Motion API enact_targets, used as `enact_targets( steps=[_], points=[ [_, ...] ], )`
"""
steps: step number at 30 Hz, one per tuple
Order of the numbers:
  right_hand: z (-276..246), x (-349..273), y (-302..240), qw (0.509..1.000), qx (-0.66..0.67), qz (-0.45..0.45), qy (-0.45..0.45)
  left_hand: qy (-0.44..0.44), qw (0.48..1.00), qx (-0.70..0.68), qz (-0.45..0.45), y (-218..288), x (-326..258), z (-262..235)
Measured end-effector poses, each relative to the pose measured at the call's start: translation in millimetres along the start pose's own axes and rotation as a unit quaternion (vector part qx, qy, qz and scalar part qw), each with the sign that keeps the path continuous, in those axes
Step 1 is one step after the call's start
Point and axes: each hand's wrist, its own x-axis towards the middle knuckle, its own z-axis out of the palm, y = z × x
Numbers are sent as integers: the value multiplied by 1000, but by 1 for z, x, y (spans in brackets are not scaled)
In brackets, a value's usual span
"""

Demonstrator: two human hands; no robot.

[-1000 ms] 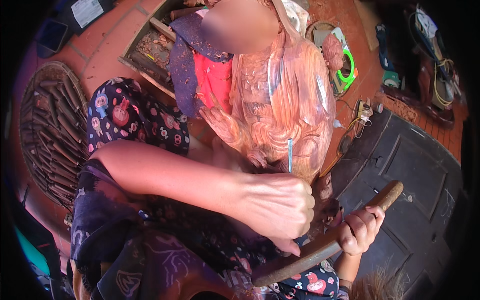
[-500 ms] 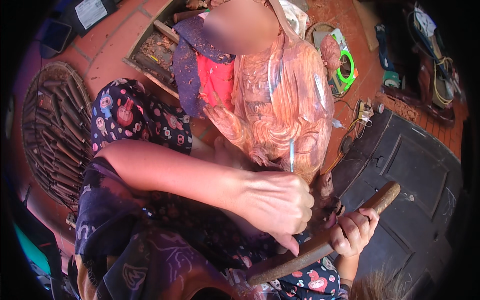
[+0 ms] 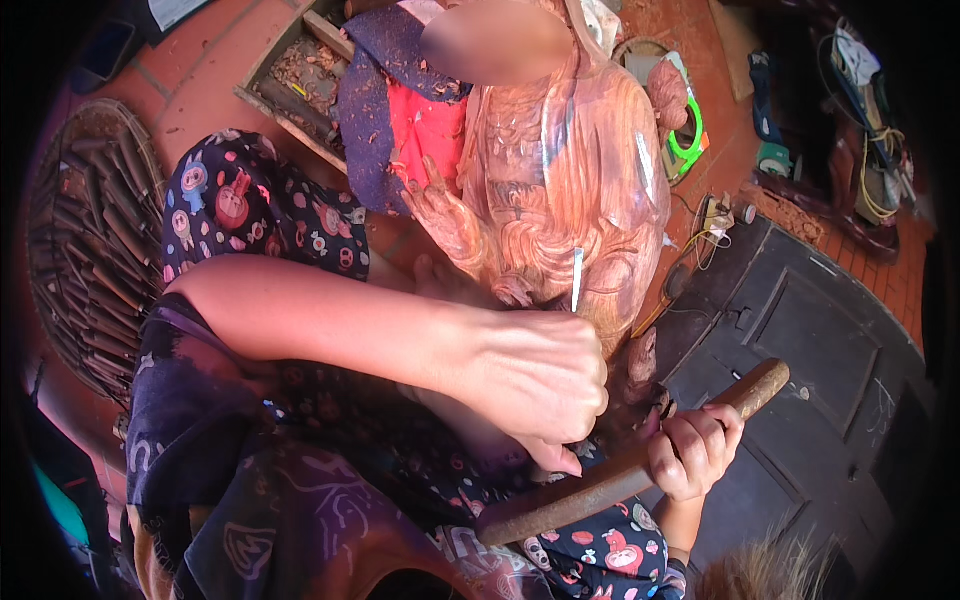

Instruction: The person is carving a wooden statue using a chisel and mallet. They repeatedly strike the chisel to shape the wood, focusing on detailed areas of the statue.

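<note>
A carved reddish wooden statue (image 3: 560,170) lies in front of me, its robe cut in flowing folds and one carved hand raised on its left side. My left hand (image 3: 535,375) is closed in a fist around a chisel, and the chisel's bright narrow blade (image 3: 577,280) sticks up from it against the statue's lower folds. The fist hides the chisel's handle. To the right, my right hand (image 3: 695,450) wraps its fingers round a long wooden mallet stick (image 3: 590,497), which slants across my lap below the left fist.
At the left, a round basket (image 3: 150,150) holds many wooden-handled tools. A wooden tray (image 3: 262,110) with shavings stands beyond my knee. Red cloth (image 3: 430,150) lies beside the statue. Right are a dark panel (image 3: 800,400), a green tape roll (image 3: 688,150) and cables (image 3: 700,245).
Both hands, with the chisel and the mallet stick, appear slightly farther left and higher. The whole view has also shifted a little, and more of the chisel blade shows.
</note>
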Motion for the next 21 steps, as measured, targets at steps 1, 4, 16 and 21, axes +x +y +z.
enact_targets(
  steps=[1,4,16,21],
  points=[
    [1,0,0,1000,0,-3,-1,-7,1000,4,-5,0,0,-1],
    [3,2,1,1000,3,-10,-7,-24,1000,12,-16,0,0,-5],
    [-2,-4,3,998,-42,-43,6,6,1000,-12,-13,-4,-1,-6],
    [2,-12,11,996,-57,-64,20,-20,999,-16,-37,-5,-1,-6]
  ],
)
